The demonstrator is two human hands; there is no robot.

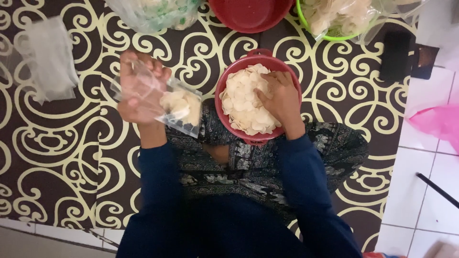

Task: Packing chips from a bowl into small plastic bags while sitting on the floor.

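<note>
On the patterned mat (57, 157), seated person's left hand (138, 91) grips a small clear bag (179, 109) partly filled with pale crackers. Right hand (282, 98), fingers curled, rests among white crackers (241, 102) in red bowl (260, 57) before the lap. Green bowl (330, 36) beyond.

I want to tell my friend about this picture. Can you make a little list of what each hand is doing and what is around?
Left hand: holds a small clear plastic bag, partly filled with pale round crackers
Right hand: rests in the red bowl, on the white crackers
Mat: brown with cream swirls
Nearby: stack of clear bags, green bowl of crackers, another red bowl
</note>
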